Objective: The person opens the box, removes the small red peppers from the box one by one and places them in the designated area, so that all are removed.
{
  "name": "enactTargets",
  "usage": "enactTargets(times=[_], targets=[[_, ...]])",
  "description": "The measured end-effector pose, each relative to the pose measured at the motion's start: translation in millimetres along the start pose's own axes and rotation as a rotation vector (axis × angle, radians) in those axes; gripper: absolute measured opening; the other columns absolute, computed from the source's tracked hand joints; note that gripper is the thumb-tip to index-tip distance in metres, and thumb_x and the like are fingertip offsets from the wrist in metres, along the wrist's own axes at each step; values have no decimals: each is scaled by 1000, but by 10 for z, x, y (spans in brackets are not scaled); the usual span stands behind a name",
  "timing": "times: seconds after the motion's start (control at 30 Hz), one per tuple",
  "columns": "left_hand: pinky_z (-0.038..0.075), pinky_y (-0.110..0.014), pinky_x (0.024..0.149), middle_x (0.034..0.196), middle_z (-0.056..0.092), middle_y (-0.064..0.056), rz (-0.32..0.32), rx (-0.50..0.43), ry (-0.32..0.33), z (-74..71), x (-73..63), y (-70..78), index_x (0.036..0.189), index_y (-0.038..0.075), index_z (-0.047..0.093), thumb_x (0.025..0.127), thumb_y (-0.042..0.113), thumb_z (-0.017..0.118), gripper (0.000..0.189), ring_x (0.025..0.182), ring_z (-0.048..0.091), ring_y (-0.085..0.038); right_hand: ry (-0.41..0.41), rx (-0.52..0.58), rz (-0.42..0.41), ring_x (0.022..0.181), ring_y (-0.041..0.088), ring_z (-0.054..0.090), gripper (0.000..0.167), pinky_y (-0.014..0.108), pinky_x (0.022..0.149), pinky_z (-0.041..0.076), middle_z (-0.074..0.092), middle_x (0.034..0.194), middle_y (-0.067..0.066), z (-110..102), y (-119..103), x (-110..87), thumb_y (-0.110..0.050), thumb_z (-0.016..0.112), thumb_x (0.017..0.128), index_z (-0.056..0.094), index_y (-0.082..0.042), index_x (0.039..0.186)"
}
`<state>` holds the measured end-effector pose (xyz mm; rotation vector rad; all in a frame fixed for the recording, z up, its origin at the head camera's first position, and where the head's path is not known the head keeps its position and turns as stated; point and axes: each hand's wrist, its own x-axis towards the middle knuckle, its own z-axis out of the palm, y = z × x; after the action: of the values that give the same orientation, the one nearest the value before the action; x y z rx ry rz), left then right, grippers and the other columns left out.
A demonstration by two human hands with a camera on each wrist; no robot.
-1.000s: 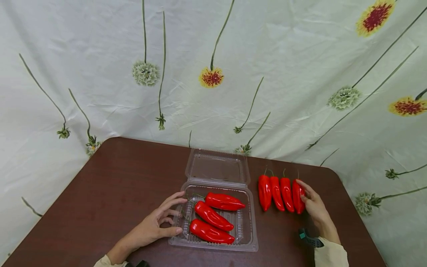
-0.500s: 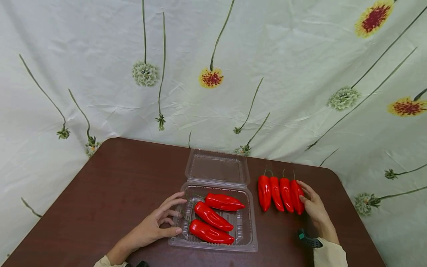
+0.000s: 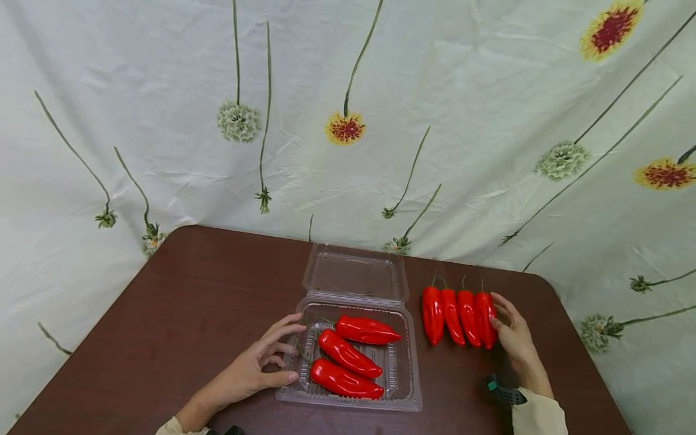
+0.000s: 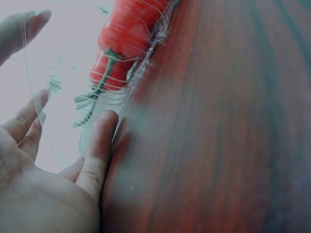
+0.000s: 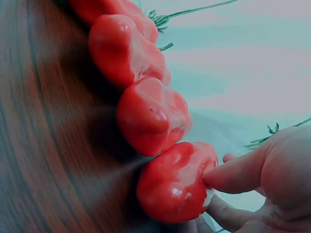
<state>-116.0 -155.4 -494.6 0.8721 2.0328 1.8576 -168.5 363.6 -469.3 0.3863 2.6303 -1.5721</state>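
Observation:
My left hand (image 3: 252,362) is at the left side of a clear plastic clamshell box (image 3: 405,386), its fingers spread along the rim. Three glossy red peppers (image 3: 348,380) with green stems lie slanted in the box's base. In the left wrist view, fingertips (image 4: 104,126) meet the box wall near a pepper (image 4: 124,34). At the right, my right hand (image 3: 516,338) touches the outer side of the rightmost loose pepper (image 3: 484,317) with thumb and fingers. The right wrist view has the thumb (image 5: 233,174) against that pepper (image 5: 175,184); the other fingers are partly hidden.
Several loose red peppers, among them the leftmost pepper (image 3: 432,314), form a side-by-side row right of the box, stems away from me. The box's lid (image 3: 356,275) lies folded back on the dark brown table (image 3: 217,290). A flower-printed cloth (image 3: 304,151) hangs behind the table.
The rightmost pepper has shifted left against its neighbour. My right fingertips have since drawn slightly right, to its outer edge. The left hand and the box stay in place.

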Motion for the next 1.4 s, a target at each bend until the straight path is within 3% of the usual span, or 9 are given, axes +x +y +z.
enactTargets(times=[0.2,0.3,0.4,0.5,0.83,1.1,1.3,1.4], targets=[[50,-29,84,165,12,-14,-5,-1,-3,1,9,-1,152,1,33,93,0,67,69,117,59,-23,20,-16,3,127,34,47,57,13,78,45,33,155,28,-13,9,-3,-2,43,103,27,-7,157],[50,-29,84,165,12,-15,-5,-1,-5,0,18,-2,152,1,33,93,0,67,69,117,59,-23,36,-37,0,112,15,54,57,13,78,45,35,154,26,-29,10,0,-3,46,103,29,-6,157],[50,-29,84,165,12,-15,-13,-1,-6,1,26,-6,153,1,33,93,0,67,69,117,59,-24,48,-43,-4,96,-4,52,57,13,78,45,37,154,25,-43,-1,-8,-3,47,103,30,-7,156],[50,-29,84,165,12,-15,-23,-3,-6,3,31,-11,153,2,34,93,1,67,68,117,59,-25,56,-36,-15,89,-11,50,56,12,78,45,38,154,25,-51,-23,-20,-2,48,102,31,-6,156],[51,-29,84,165,13,-14,-26,1,-3,10,39,-20,152,3,35,93,2,68,68,116,59,-24,125,-40,-95,97,-5,48,52,12,79,47,41,152,23,-69,-191,-87,-1,47,103,37,-7,154],[51,-28,84,165,13,-14,-39,2,2,5,21,-17,153,4,34,93,2,68,69,117,59,-25,121,-56,-176,117,20,47,50,12,80,45,45,151,21,12,-406,-163,-3,49,103,41,-6,152],[51,-29,84,165,14,-13,-48,7,7,1,10,-21,153,3,34,92,2,68,69,117,60,-26,97,-75,-241,107,6,51,47,12,82,44,48,148,18,130,-521,-204,-5,52,103,46,-9,149],[51,-29,84,165,14,-13,-50,10,6,3,10,-19,153,3,34,92,1,68,69,117,60,-25,73,-83,-274,110,10,50,47,13,82,45,48,147,18,195,-572,-221,-3,53,102,47,-8,148]])
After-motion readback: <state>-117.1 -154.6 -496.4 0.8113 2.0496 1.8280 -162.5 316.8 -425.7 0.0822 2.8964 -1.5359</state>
